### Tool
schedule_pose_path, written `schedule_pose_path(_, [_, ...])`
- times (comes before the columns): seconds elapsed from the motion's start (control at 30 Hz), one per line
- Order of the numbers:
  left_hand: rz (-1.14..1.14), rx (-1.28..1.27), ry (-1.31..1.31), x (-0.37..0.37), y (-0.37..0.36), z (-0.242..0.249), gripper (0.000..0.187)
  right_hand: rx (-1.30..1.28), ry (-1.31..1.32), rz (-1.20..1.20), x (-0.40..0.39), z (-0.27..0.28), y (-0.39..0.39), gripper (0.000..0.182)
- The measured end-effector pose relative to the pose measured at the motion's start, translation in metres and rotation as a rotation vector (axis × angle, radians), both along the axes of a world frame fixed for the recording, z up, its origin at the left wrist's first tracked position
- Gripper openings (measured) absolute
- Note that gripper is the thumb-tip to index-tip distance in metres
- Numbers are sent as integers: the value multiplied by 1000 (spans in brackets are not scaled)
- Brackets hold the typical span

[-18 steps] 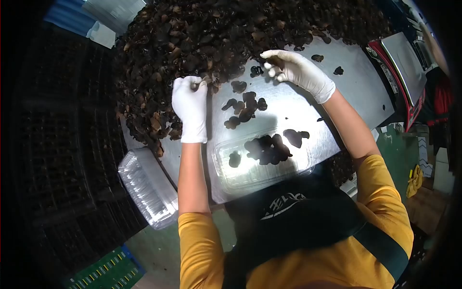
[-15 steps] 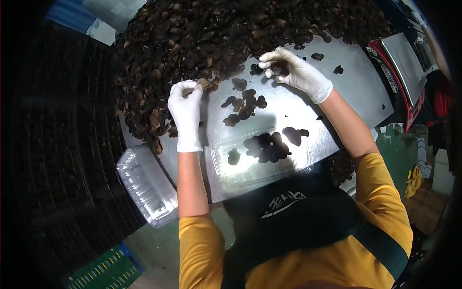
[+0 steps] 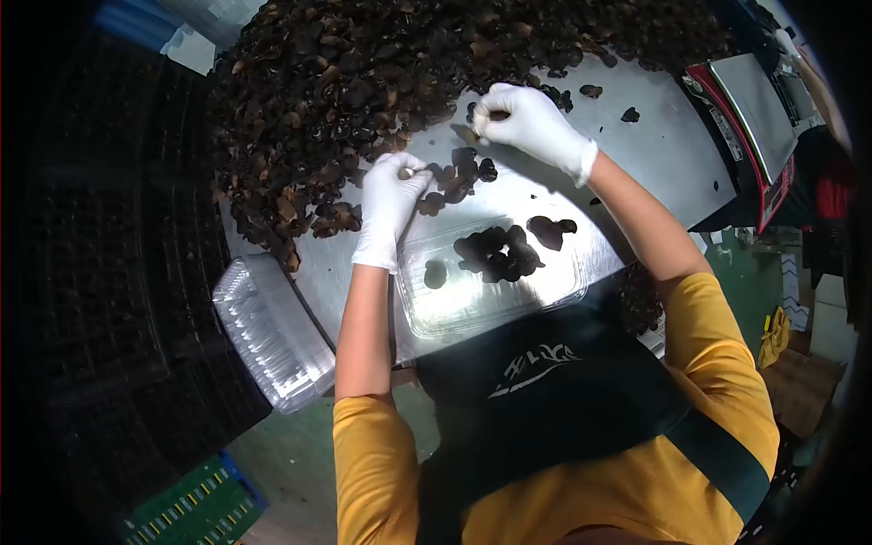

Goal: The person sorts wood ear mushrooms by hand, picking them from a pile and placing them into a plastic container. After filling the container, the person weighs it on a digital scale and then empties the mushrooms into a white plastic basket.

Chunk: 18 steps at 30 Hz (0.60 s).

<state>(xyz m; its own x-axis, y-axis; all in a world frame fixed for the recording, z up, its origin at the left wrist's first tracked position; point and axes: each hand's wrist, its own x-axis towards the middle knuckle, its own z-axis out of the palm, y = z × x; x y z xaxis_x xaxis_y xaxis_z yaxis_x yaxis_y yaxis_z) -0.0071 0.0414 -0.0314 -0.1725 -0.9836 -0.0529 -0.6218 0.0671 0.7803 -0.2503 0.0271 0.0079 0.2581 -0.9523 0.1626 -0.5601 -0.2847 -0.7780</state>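
Note:
On the metal table [image 3: 636,154] lies a large heap of dark brown fungus-like pieces [image 3: 363,82]. My left hand [image 3: 392,198], in a white glove, is closed beside a small cluster of pieces [image 3: 465,173]; whatever its fingertips pinch is too small to make out. My right hand [image 3: 531,124], also gloved in white, has thumb and fingers pressed together at the heap's near edge, and what they hold is unclear. Nearer my body is a clear plastic tray [image 3: 420,313] with several dark pieces [image 3: 500,254] in it.
A stack of clear trays [image 3: 272,331] stands at the table's left corner. Dark crates [image 3: 91,236] fill the left side. At the right are a red-edged box with a white lid [image 3: 756,109] and another person's forearm [image 3: 817,86].
My left hand has moved right, to the small cluster. My right hand has shifted slightly left, and its fingers have closed from a looser curl.

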Motion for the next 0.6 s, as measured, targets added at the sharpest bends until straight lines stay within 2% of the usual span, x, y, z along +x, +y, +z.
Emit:
schedule_pose_path(0.07, [140, -13, 195, 11, -9, -23, 13, 11, -14, 74, -3, -3, 12, 14])
schedule_pose_path(0.17, [155, 116, 307, 22, 0, -14, 10, -103, 249, 200, 4, -13, 23, 52])
schedule_pose_path(0.2, [158, 119, 307, 23, 7, -10, 10, -64, 379, 248, 8, -10, 25, 72])
schedule_pose_path(0.23, [113, 183, 286, 25, 15, -2, 15, -21, 369, 308, 11, -11, 23, 78])
schedule_pose_path(0.3, [72, 244, 261, 27, 27, 12, 22, 74, 539, 312, 21, -3, 24, 74])
schedule_pose_path(0.33, [-4, 132, 170, 24, 32, 17, 33, 72, 540, 315, 21, -7, 22, 74])
schedule_pose_path(0.4, [-149, -65, -5, 19, 35, 20, 59, -76, 499, 280, 22, -22, 14, 60])
schedule_pose_path(0.43, [-144, -67, -3, 15, 34, 22, 59, -79, 502, 285, 23, -27, 12, 60])
schedule_pose_path(0.5, [-198, 14, -169, -1, 33, 28, 63, -79, 427, 229, 25, -32, 8, 46])
schedule_pose_path(0.6, [-171, -67, -178, -20, 26, 14, 55, -94, 332, 213, 26, -35, 10, 40])
